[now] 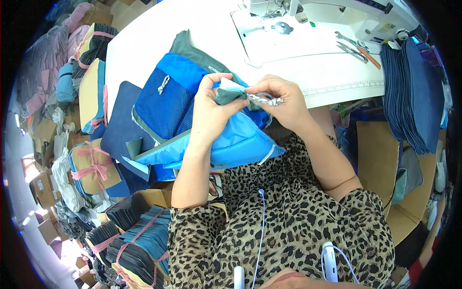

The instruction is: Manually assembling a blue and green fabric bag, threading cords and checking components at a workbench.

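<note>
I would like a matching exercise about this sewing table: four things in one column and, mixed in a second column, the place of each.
Things:
1. blue bag
2. scissors
3. stack of dark blue fabric pieces
4. silvery strip

Places:
A. at the table's right end
B. between both hands' fingertips
C. beside the sewing machine
D. on the table's near edge, under the left hand

Pairs: 1-D, 2-C, 3-A, 4-B
</note>
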### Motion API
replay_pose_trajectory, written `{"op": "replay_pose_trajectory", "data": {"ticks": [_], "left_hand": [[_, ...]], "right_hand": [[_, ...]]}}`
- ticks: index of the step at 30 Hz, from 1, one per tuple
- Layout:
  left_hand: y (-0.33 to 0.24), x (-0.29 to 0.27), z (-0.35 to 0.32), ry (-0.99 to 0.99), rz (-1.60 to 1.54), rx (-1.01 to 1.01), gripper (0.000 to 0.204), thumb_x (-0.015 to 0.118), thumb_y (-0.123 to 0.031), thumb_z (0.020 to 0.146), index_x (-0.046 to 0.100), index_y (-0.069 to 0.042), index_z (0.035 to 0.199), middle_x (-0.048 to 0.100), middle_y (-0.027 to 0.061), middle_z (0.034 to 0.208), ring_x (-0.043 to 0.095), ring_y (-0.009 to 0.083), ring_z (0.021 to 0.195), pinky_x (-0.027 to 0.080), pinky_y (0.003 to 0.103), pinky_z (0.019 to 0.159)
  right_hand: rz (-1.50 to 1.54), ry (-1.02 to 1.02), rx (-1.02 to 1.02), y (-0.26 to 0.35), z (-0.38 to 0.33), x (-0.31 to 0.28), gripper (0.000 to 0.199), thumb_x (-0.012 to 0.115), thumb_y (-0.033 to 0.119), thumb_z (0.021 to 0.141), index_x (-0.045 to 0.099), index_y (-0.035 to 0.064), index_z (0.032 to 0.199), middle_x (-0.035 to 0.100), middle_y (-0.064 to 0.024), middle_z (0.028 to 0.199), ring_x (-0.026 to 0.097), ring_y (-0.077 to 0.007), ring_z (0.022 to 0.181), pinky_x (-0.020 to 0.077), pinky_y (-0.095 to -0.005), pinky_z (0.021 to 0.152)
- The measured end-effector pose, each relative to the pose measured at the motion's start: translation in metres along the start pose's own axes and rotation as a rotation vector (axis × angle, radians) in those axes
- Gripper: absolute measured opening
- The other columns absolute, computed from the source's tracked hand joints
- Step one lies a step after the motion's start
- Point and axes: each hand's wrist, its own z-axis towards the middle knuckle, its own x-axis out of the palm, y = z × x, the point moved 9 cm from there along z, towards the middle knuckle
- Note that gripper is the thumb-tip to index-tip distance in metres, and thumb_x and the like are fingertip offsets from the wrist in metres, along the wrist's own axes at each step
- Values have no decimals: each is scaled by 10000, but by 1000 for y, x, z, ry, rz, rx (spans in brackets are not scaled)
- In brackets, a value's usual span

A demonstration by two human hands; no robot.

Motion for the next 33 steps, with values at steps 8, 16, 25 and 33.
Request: {"op": "replay_pose_trajectory", "data": {"ticks": [8, 16, 25, 33], "left_hand": [[6, 5, 2, 64, -243, -50, 496, 671, 78, 712, 458, 23, 1157, 622, 102, 896, 618, 151, 800, 503, 263, 717], [13, 2, 5, 77, -345, -85, 505, 643, 86, 734, 455, 14, 1197, 606, 95, 918, 609, 168, 825, 499, 287, 756], [2, 4, 3, 50, -180, -5, 494, 656, 102, 714, 432, -2, 1142, 641, 125, 861, 643, 168, 777, 519, 260, 675], [-3, 0, 2, -43, -59, 75, 474, 660, 104, 714, 420, -7, 1107, 644, 134, 844, 650, 179, 769, 526, 259, 654]], "right_hand": [[164, -49, 31, -16, -4, -2, 178, 599, -42, 808, 659, 8, 968, 637, -31, 866, 582, -70, 732, 467, -196, 653], [358, 41, 80, -12, -2, 5, 181, 557, -58, 824, 635, -27, 985, 611, -81, 904, 632, -150, 810, 485, -243, 726], [80, -8, 40, -6, -2, -3, 186, 595, -47, 794, 676, 34, 941, 603, -23, 837, 541, -59, 691, 428, -191, 593], [-102, -49, -2, 8, -4, -1, 193, 601, -59, 758, 669, 16, 923, 601, -34, 790, 521, -76, 639, 412, -211, 559]]}}
